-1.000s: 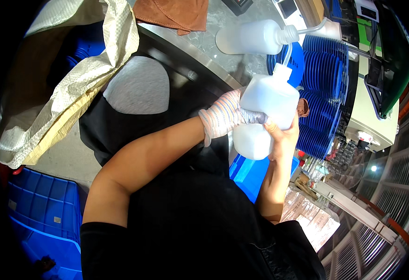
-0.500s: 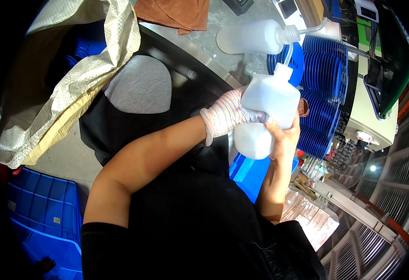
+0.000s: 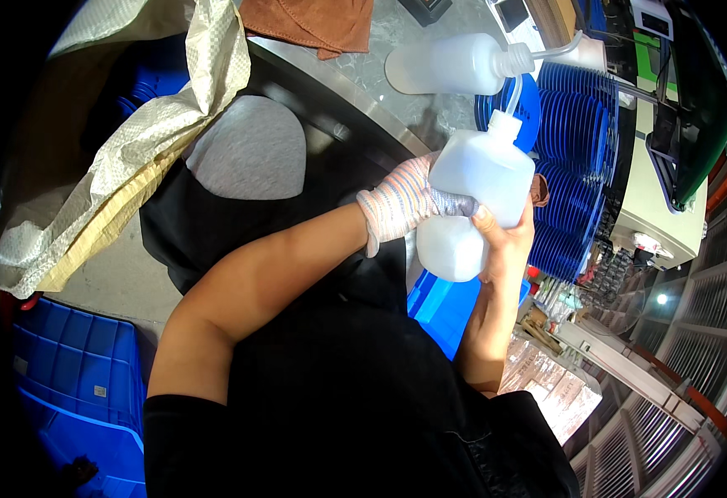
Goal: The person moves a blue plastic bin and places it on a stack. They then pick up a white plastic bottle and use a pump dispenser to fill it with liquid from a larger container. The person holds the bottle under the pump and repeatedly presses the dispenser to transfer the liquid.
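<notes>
Both my hands grip a large translucent white squeeze bottle (image 3: 488, 174) around its middle. It has a white neck, with a thin clear tube rising from it. My left hand (image 3: 405, 199), in a striped knit glove with greyish fingertips, wraps the bottle's left side. My bare right hand (image 3: 509, 241) holds its right side, thumb pressed on the front. Some of the fingers are hidden behind the bottle. Just beyond, on the grey bench, is a similar wash bottle (image 3: 446, 65) with a bent spout.
Blue ribbed racks (image 3: 575, 166) and a blue disc (image 3: 529, 112) are beyond my right hand. A brown cloth (image 3: 309, 25) lies on the bench (image 3: 355, 91). At left are a woven sack (image 3: 160, 133) and blue crates (image 3: 81, 357). Another blue bin (image 3: 442, 311) sits below the bottle.
</notes>
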Demonstrator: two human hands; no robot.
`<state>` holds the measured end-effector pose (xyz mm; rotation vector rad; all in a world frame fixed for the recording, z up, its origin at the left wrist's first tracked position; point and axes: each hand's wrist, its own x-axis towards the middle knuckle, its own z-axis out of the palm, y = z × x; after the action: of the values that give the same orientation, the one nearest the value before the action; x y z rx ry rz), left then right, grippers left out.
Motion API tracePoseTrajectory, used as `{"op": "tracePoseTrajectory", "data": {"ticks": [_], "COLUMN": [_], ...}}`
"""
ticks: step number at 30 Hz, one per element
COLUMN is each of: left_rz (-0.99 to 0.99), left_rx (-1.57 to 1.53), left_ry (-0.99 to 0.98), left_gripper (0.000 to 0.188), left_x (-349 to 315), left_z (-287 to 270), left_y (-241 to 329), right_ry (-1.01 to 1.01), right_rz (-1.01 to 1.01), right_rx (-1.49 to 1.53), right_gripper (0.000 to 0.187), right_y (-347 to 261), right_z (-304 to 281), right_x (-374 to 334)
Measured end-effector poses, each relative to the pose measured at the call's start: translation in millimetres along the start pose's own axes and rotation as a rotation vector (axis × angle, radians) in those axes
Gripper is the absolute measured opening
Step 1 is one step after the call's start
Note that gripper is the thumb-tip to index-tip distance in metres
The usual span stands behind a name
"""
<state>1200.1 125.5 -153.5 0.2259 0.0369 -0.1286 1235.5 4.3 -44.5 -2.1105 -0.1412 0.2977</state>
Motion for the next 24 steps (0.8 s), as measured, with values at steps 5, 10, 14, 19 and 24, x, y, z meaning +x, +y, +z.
{"op": "tracePoseTrajectory", "data": {"ticks": [5, 10, 14, 19, 24], "left_rz": [-0.007, 0.009, 0.017, 0.019, 0.001], "left_rx": [0.055, 0.048, 0.084, 0.078, 0.024], "left_ry": [0.003, 0.0, 0.013, 0.01, 0.003], "left_gripper": [0.059, 0.058, 0.057, 0.058, 0.058], "left_x": [1.0, 1.2, 0.3, -0.8, -1.3], "left_z": [-2.5, -2.3, -1.3, -1.7, 0.3], "left_y": [-1.3, -2.7, -1.0, -0.8, 1.3], "right_ry": [-0.003, -0.009, -0.006, 0.002, 0.006], "right_rz": [0.001, -0.001, -0.002, 0.001, 0.011], "right_rx": [0.01, 0.017, 0.013, 0.008, -0.001], "right_gripper": [0.061, 0.061, 0.061, 0.061, 0.062], "right_y": [0.5, 0.0, 0.6, 0.2, -0.1], "right_z": [0.1, 1.1, 0.9, 2.5, 1.0], "right_x": [0.2, 0.8, 1.0, 0.6, 0.8]}}
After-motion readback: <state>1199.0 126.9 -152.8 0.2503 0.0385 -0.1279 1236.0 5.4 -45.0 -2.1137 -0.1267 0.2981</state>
